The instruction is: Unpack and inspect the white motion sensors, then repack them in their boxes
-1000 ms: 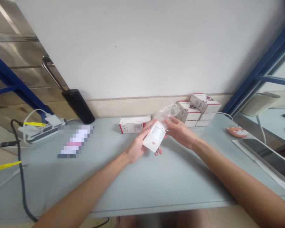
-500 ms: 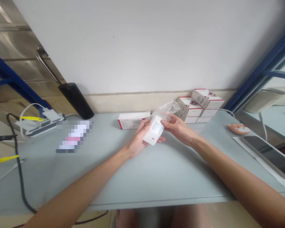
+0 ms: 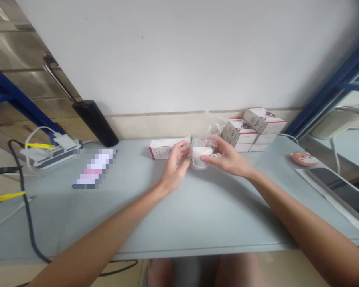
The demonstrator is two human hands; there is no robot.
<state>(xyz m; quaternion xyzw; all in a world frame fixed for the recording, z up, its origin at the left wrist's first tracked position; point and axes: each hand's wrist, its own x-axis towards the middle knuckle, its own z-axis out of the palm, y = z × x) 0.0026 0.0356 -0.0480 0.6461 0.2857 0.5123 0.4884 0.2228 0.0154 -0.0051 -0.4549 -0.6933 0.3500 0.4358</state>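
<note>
A white motion sensor (image 3: 198,162) is tilted with its clear plastic bag (image 3: 213,124) around its far part, above the desk in the middle. My right hand (image 3: 230,159) grips it from the right, thumb on the near face and the other fingers behind the bag. My left hand (image 3: 175,167) is just left of the sensor, fingers curved and apart with nothing between them; whether a fingertip touches the bag I cannot tell. Behind my left hand a long white box with red edges (image 3: 164,144) lies on the desk, partly covered by my fingers.
Several white and red boxes (image 3: 245,137) are stacked at the back right. An orange animal-faced object (image 3: 303,159) and a dark-screened phone-like slab (image 3: 341,191) lie at the right. At the left are a blurred-out phone (image 3: 95,169), a power strip (image 3: 58,157) and a black cylinder (image 3: 96,123).
The sensor has turned in my right hand, so its window and red logo no longer show. My left hand has let go and moved slightly left; the bag now stands up higher.
</note>
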